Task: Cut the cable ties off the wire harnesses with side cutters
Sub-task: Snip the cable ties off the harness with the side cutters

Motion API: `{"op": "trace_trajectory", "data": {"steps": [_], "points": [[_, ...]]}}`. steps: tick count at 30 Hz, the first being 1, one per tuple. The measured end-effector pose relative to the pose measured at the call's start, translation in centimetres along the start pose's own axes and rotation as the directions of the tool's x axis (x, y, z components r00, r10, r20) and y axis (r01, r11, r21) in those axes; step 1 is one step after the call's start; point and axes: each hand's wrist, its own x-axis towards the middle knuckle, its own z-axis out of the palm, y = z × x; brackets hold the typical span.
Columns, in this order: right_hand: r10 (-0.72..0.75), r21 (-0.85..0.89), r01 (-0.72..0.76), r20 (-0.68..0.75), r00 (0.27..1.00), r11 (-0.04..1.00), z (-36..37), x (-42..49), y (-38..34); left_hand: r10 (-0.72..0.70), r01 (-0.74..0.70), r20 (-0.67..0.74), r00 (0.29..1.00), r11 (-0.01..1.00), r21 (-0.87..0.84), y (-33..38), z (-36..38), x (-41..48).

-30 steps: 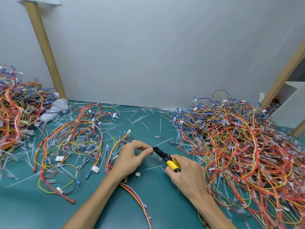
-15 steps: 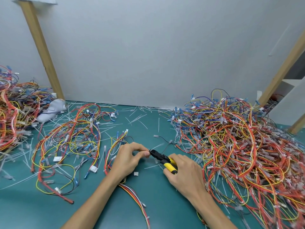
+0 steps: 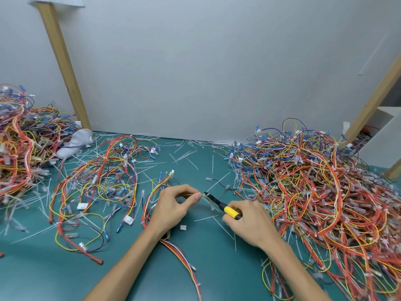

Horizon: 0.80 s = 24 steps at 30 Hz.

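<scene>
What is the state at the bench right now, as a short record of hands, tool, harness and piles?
left hand: pinches a multicoloured wire harness
right hand: grips yellow-handled black side cutters
cutter tip: at the pinched wires, beside the left fingertips
right side: large tangled pile of red, orange and yellow harnesses
table: green mat strewn with white cut cable ties

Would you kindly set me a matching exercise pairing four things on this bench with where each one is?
Things:
1. side cutters
2. left hand
3. biggest wire heap
4. white bundle

Places:
A. beside the left wooden post
B. on the right side of the table
C. held in the right hand
D. pinching a thin wire

Pairs: 1-C, 2-D, 3-B, 4-A.
</scene>
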Motion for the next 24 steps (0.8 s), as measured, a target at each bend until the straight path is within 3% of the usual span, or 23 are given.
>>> {"op": "trace_trajectory", "data": {"steps": [4, 6, 11, 15, 18, 19, 21, 22, 24], "points": [[0.009, -0.002, -0.008, 0.198, 0.98, 1.0, -1.2, 1.6, -0.1, -0.019, 0.019, 0.025, 1.0, 1.0, -0.014, -0.2, -0.1, 0.2], [-0.005, -0.003, 0.006, 0.224, 0.974, 1.0, -1.4, 1.9, -0.2, -0.019, 0.019, 0.036, 0.999, 1.0, 0.003, -0.4, -0.1, 0.2], [-0.075, -0.197, 0.089, 0.076, 0.994, 0.976, -0.3, 1.4, -0.5, -0.007, 0.005, 0.049, 0.999, 0.999, 0.039, -0.5, -0.1, 0.2], [-0.103, -0.213, 0.095, -0.027, 0.994, 0.973, 0.5, 1.5, -0.5, -0.015, 0.014, 0.034, 0.999, 1.0, 0.02, -0.5, -0.2, 0.1], [-0.102, -0.188, 0.098, -0.009, 0.995, 0.977, 0.4, 1.8, -0.3, -0.019, 0.019, 0.025, 0.999, 1.0, 0.017, -0.5, -0.1, 0.1], [-0.088, -0.13, 0.092, 0.041, 0.995, 0.987, 0.1, 2.0, -0.4, -0.019, 0.019, 0.021, 1.0, 1.0, 0.021, -0.5, -0.1, 0.1], [-0.027, 0.166, -0.018, 0.266, 0.963, 0.986, -0.7, 2.6, -0.6, -0.021, 0.021, 0.013, 1.0, 0.999, 0.029, -0.5, -0.1, 0.1], [-0.009, 0.309, -0.129, 0.408, 0.913, 0.942, -1.1, 2.9, -0.8, -0.021, 0.021, 0.011, 1.0, 0.999, 0.034, -0.5, -0.1, 0.2], [-0.027, 0.422, -0.269, 0.577, 0.817, 0.866, -1.8, 3.4, -0.9, -0.021, 0.021, 0.005, 1.0, 0.999, 0.037, -0.5, -0.1, 0.2]]}}
